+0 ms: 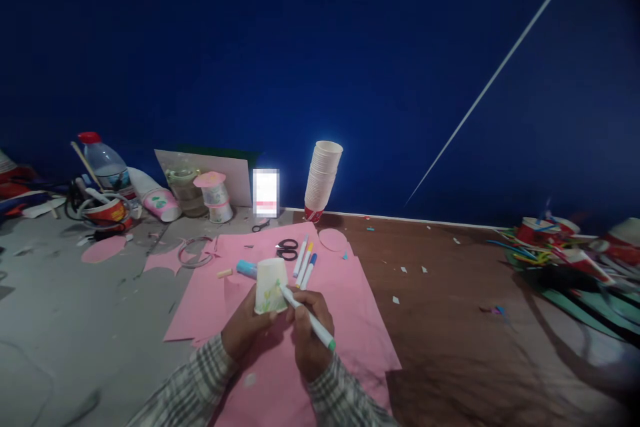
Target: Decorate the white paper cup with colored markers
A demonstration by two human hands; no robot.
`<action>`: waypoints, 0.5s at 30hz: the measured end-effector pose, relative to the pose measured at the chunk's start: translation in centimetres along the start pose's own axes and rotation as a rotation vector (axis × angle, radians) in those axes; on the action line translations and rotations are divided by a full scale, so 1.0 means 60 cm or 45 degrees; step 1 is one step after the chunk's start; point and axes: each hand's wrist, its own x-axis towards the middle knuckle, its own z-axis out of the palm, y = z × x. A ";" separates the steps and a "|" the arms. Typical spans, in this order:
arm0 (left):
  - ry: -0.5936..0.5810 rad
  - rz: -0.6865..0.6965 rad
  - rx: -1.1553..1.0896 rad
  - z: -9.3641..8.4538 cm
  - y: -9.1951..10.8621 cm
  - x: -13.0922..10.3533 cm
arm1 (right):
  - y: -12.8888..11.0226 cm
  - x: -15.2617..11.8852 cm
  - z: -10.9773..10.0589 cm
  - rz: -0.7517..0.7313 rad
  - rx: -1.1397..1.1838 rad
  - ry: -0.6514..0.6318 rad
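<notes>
My left hand (245, 325) is wrapped round the lower part of a white paper cup (271, 280), held upside down with its narrow base up. Green and yellowish plant drawings show on the cup's side. My right hand (313, 330) grips a white marker (317, 327) with a green end, its tip at the drawing. Pink paper sheets (350, 320) lie under both hands. Just beyond the cup are several capped markers (305, 263), black-handled scissors (287, 249) and a blue tube (246, 268).
A tall, leaning stack of paper cups (324, 177) stands by the blue wall. At the back left are a decorated cup piece (216, 197), a glass jar (185, 193), a plastic bottle (105, 163) and a tape roll (196, 252). Red cups (537, 230) and colourful strips sit at right.
</notes>
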 end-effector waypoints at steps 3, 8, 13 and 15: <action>0.022 -0.006 -0.002 -0.002 -0.002 0.000 | 0.000 0.000 -0.002 -0.010 0.063 -0.059; 0.043 -0.007 0.014 -0.002 0.001 0.001 | -0.003 0.004 -0.001 0.040 0.126 -0.066; 0.056 -0.007 0.022 0.000 0.001 0.001 | -0.008 0.006 -0.002 0.054 0.131 -0.061; 0.052 -0.014 0.041 -0.001 0.001 0.000 | -0.008 0.006 -0.003 0.076 0.132 -0.067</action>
